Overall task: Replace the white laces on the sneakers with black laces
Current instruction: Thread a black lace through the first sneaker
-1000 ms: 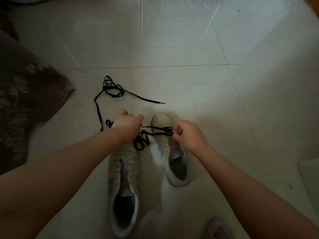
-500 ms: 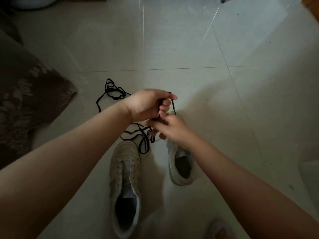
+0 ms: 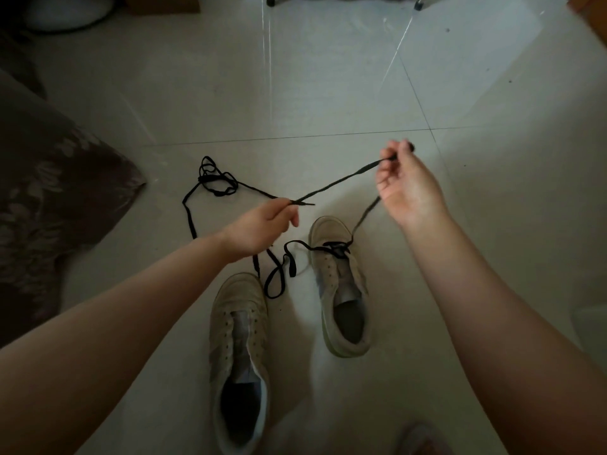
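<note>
Head view. My left hand (image 3: pixel 259 229), at frame centre, pinches the tip of the flat black fabric lace (image 3: pixel 335 183) between thumb and fingers; the remaining fingers curl loosely. My right hand (image 3: pixel 407 188), right of centre and raised, pinches the same lace further along, palm turned toward me. From that pinch the lace drops to the lowest eyelets of the right-hand pale low-top sneaker (image 3: pixel 341 287), where it is threaded across the toe end. I judge the raised hold is meant to draw slack through and to match the two ends before further lacing. The lace's other run lies in loose loops on the floor between the shoes. The left-hand pale low-top sneaker (image 3: pixel 239 353), lower centre, has bare eyelets. A second black lace (image 3: pixel 215 182) lies tangled on the pale glossy tiled floor (image 3: pixel 328 93) left of centre, passing behind my left wrist.

Open floor extends above and to the right of the shoes. A dark floral cushion (image 3: pixel 49 198) bounds the left edge; furniture legs stand at the top edge.
</note>
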`<state>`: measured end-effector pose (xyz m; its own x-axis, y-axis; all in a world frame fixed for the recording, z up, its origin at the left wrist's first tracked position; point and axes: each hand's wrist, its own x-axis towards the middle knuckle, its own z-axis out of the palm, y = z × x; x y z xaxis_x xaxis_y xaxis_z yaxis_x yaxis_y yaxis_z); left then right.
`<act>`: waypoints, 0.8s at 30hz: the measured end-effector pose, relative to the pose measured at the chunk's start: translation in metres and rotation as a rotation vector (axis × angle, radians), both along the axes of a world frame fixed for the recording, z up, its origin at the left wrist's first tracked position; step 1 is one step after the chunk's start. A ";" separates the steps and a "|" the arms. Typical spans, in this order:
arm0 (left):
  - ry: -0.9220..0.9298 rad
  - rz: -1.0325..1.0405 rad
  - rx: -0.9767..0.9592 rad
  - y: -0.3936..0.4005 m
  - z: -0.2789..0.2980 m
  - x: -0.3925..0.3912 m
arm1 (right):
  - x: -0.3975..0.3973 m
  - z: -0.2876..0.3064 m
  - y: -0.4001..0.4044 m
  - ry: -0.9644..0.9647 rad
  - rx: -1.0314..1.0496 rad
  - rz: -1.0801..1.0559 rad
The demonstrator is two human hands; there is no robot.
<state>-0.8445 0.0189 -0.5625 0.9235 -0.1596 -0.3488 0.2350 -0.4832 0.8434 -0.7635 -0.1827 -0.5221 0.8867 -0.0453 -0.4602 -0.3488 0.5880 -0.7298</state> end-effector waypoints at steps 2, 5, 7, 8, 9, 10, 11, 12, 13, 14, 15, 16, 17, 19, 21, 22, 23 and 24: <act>0.074 0.032 0.045 0.010 -0.012 -0.001 | 0.008 -0.004 -0.014 0.015 0.075 -0.110; 0.265 0.204 -0.189 0.006 -0.018 -0.002 | 0.003 -0.024 -0.019 0.137 0.015 -0.025; 0.396 0.407 -0.583 -0.006 -0.012 0.003 | -0.013 -0.037 -0.007 0.267 -0.178 0.260; 0.428 0.491 -0.759 -0.012 -0.009 0.007 | -0.024 -0.040 0.002 0.312 -0.308 0.436; 0.433 0.548 -0.875 -0.017 -0.007 0.013 | -0.035 -0.042 0.011 0.333 -0.427 0.591; 0.429 0.584 -0.937 -0.022 -0.004 0.018 | -0.045 -0.041 0.019 0.332 -0.516 0.704; 0.416 0.603 -0.967 -0.026 -0.001 0.023 | -0.052 -0.040 0.025 0.302 -0.577 0.782; 0.400 0.616 -0.979 -0.031 0.001 0.027 | -0.057 -0.038 0.029 0.236 -0.622 0.838; 0.384 0.629 -0.985 -0.036 0.004 0.031 | -0.060 -0.035 0.031 0.138 -0.660 0.881; 0.368 0.636 -0.983 -0.039 0.007 0.034 | -0.060 -0.032 0.032 0.031 -0.708 0.901; 0.348 0.634 -0.977 -0.042 0.010 0.036 | -0.059 -0.030 0.031 -0.062 -0.770 0.903; 0.328 0.625 -0.977 -0.044 0.010 0.038 | -0.056 -0.028 0.030 -0.131 -0.829 0.902; 0.322 0.606 -0.975 -0.045 0.009 0.039 | -0.053 -0.026 0.029 -0.168 -0.871 0.899; 0.342 0.552 -0.837 -0.047 0.003 0.036 | -0.044 -0.024 0.024 -0.152 -0.886 0.831; 0.315 0.363 -0.391 -0.050 -0.012 0.021 | -0.034 -0.023 0.016 -0.119 -0.828 0.682; 0.286 0.232 -0.154 -0.051 -0.023 0.012 | -0.031 -0.023 0.012 -0.112 -0.803 0.628; 0.259 0.095 0.030 -0.050 -0.034 0.003 | -0.029 -0.024 0.008 -0.112 -0.796 0.597; 0.236 -0.020 0.161 -0.050 -0.045 -0.004 | -0.028 -0.026 0.006 -0.116 -0.804 0.589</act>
